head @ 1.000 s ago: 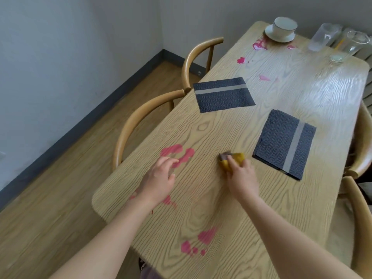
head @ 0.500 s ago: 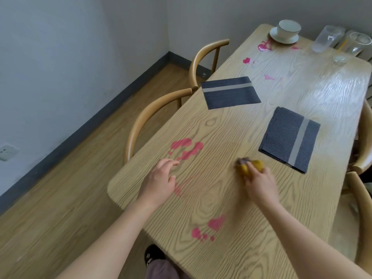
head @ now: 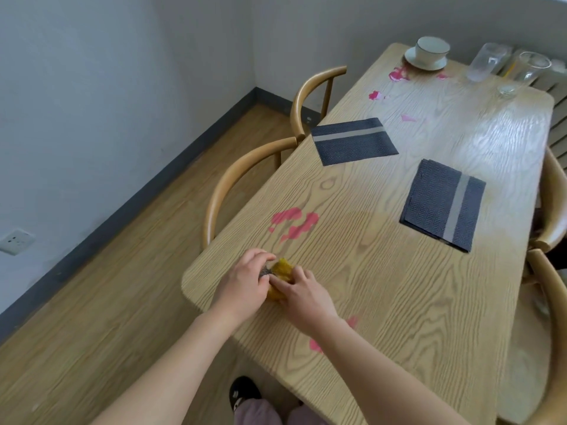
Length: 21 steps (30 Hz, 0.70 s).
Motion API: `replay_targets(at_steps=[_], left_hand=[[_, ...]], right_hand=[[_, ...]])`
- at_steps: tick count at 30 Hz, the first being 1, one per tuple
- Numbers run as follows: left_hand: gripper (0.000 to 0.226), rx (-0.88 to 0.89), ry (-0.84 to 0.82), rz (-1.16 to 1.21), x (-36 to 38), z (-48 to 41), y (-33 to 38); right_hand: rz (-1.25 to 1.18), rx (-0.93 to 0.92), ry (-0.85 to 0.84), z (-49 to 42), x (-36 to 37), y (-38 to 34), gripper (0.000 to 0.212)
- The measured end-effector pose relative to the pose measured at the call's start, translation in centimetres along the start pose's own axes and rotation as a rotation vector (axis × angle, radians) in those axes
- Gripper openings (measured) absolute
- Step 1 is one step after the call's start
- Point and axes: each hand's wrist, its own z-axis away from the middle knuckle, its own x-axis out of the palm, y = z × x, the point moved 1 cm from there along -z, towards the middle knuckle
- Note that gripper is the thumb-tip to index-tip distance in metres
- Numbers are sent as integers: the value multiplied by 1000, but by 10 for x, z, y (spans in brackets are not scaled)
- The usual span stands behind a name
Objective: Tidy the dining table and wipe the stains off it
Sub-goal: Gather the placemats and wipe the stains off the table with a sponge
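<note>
A yellow sponge with a dark scouring side lies near the near-left edge of the wooden dining table. My right hand grips it from the right, and my left hand pinches its dark end from the left. A large pink stain sits just beyond the hands. Another pink stain shows partly under my right forearm. Smaller pink stains lie at the far end near the cup.
Two dark placemats lie mid-table. A white cup on a saucer and two glasses stand at the far edge. Wooden chairs line the left side, others the right.
My right hand has dragged the sponge leftward and nearer, to my left hand, which now takes hold of it too. The view has shifted, with the table sitting further right.
</note>
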Motion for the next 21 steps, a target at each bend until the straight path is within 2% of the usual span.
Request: replay_targets(at_steps=[2,6,10,12,16,18,21], left_hand=[[37,20,-19,1,-2,3,-3],[38,51,-38,7,-1,6,-5],[38,81,-82,19,6,9,-1],[38,107,-93,14,10,9,4],[39,163,-84,-16,12,9,11],[38,176,-78,-28,12,9,11],[36,171,-91,-41,13,13,8]], right_hand=[[-18,126,70,8,-3,25,52],[-34,542,152,39,-18,108,53],[-76,722,210,71,-25,127,55],[-149,752,252,84,-18,112,54],[-250,773,232,103,12,64,61],[-247,667,240,97,23,36,62],[-162,434,165,78,31,5,59]])
